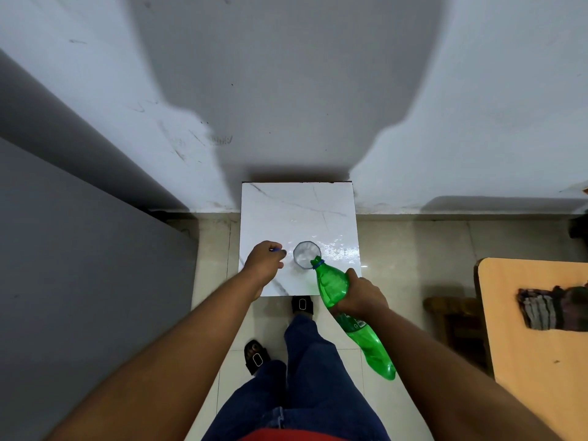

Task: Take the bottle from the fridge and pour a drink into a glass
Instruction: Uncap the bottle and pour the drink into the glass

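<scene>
The right hand point(359, 297) is gripping the tilted bottle point(343, 300), hiding its label, while the left hand point(265, 261), fisted beside the glass point(306, 254), is half-concealing something blue.

Both forearms are seen bare, with no sleeves. Dark blue denim trousers point(305, 386) are worn, and a strip of red garment point(286, 436) is seen at the near edge. Black open-toed sandals point(256, 358) with white oval buckles are worn.

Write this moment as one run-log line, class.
phase: pouring | right hand: grips tilted green bottle, mouth at glass rim | left hand: closed beside glass, holding small blue item | glass: upright on marble table
</scene>
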